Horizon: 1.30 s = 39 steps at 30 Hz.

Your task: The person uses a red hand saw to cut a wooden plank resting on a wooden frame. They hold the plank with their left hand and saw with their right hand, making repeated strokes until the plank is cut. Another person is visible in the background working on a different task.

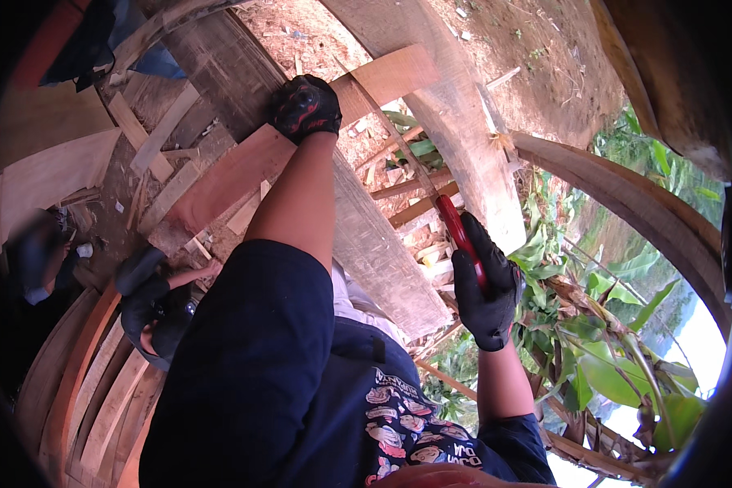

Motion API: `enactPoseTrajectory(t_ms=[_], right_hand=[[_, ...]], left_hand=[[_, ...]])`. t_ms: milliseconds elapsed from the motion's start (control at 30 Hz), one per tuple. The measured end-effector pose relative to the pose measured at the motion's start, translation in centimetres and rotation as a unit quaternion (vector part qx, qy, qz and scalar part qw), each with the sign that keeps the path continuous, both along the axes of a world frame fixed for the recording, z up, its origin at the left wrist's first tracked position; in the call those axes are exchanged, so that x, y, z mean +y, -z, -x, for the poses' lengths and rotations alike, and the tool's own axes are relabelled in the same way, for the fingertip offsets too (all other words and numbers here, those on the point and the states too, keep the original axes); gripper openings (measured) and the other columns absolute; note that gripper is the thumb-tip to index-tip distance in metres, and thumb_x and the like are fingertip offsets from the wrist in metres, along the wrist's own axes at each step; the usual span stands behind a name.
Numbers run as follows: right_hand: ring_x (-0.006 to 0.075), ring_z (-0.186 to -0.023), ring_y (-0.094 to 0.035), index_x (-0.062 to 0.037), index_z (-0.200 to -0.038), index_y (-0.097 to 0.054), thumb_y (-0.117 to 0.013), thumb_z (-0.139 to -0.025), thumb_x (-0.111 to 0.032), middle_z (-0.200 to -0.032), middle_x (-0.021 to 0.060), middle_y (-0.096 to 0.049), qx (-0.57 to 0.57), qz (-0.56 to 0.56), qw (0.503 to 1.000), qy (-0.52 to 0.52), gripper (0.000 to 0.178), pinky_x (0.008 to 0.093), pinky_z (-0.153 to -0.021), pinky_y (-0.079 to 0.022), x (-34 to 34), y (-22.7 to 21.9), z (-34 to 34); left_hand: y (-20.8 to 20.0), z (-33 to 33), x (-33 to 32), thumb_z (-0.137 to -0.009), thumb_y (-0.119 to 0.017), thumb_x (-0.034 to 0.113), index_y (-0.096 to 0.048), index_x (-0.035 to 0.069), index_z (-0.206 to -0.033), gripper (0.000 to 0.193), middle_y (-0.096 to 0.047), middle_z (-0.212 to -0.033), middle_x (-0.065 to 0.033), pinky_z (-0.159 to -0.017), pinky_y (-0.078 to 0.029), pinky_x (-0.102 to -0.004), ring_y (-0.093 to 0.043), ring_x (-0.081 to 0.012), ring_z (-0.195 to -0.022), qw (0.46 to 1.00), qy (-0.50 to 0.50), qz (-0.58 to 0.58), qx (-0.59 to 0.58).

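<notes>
My left hand (306, 108), in a black glove with red marks, is closed on a long reddish wooden plank (240, 183) and rests on top of it. My right hand (490, 285), also gloved in black, grips the red handle (455, 224) of a handsaw. Its narrow blade (398, 138) runs up and left from the handle and crosses the plank just right of my left hand. I cannot make out the teeth or how deep the blade sits. The plank lies across a weathered grey board (374, 244) and a pale beam (464, 146).
Wood offcuts (159, 134) and shavings litter the ground. At the lower left a person (159, 301) crouches, and another, blurred person (37, 252) is farther left. Curved planks (106, 415) stand at the lower left. A thick curved timber (626, 195) and green plants (602, 358) lie right.
</notes>
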State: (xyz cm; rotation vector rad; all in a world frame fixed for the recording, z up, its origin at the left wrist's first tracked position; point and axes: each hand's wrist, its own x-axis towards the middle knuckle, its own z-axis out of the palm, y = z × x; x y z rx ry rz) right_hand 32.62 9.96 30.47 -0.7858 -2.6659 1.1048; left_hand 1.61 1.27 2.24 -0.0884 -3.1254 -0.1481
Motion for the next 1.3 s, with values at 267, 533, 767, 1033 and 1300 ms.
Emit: enactPoseTrajectory(t_ms=[267,533,767,1033,1300], right_hand=[[0.0353,-0.092,-0.081,-0.0105,-0.139,-0.075,-0.076,-0.101,-0.029,-0.107,0.0204,-0.082,-0.001,0.074,0.996,0.04,0.042,0.0456,-0.08,-0.061,1.2,9.4,15.0],[0.0389,-0.097,-0.08,-0.0144,-0.138,-0.076,-0.073,-0.101,-0.037,-0.11,0.0223,-0.081,0.02,0.026,0.999,-0.01,0.043,0.0465,-0.087,-0.062,2.8,12.3,19.0],[0.036,-0.101,-0.082,-0.0091,-0.147,-0.069,-0.075,-0.1,-0.015,-0.12,0.0228,-0.08,-0.014,0.041,0.999,0.016,0.047,0.0426,-0.086,-0.063,0.9,4.9,2.6],[0.0354,-0.101,-0.082,-0.0065,-0.146,-0.069,-0.074,-0.101,-0.015,-0.118,0.0222,-0.08,-0.062,0.0,0.998,-0.019,0.046,0.0432,-0.084,-0.063,1.4,1.6,4.3],[0.0346,-0.088,-0.081,-0.0115,-0.128,-0.08,-0.078,-0.1,-0.026,-0.097,0.0199,-0.082,0.075,0.021,0.997,-0.003,0.032,0.0436,-0.077,-0.062,4.0,10.2,19.3]], left_hand=[[1.4,-0.8,0.4,-0.097,-0.06,0.036,-0.076,0.012,-0.097,0.03,-0.074,-0.104,-0.0154,-0.075,-0.057,-0.0468,-0.072,-0.0299,-0.092,0.998,0.023,0.048,-0.028],[7.0,-0.2,-1.1,-0.098,-0.059,0.033,-0.077,0.009,-0.103,0.031,-0.075,-0.089,-0.0144,-0.052,-0.058,-0.0481,-0.075,-0.0279,-0.071,0.955,0.081,0.271,0.088],[-1.2,-0.2,0.7,-0.105,-0.053,0.043,-0.08,0.01,-0.1,0.043,-0.079,-0.102,-0.0169,-0.077,-0.063,-0.0514,-0.079,-0.0366,-0.091,1.0,-0.008,-0.026,-0.013],[-0.3,-0.1,0.0,-0.101,-0.058,0.043,-0.08,0.01,-0.095,0.04,-0.078,-0.095,-0.0163,-0.075,-0.062,-0.0511,-0.077,-0.0333,-0.088,1.0,-0.014,-0.005,0.001],[4.2,-1.0,0.0,-0.097,-0.06,0.04,-0.076,0.015,-0.107,0.031,-0.073,-0.107,-0.0119,-0.087,-0.057,-0.0525,-0.071,-0.0331,-0.1,0.999,0.002,0.038,-0.003]])
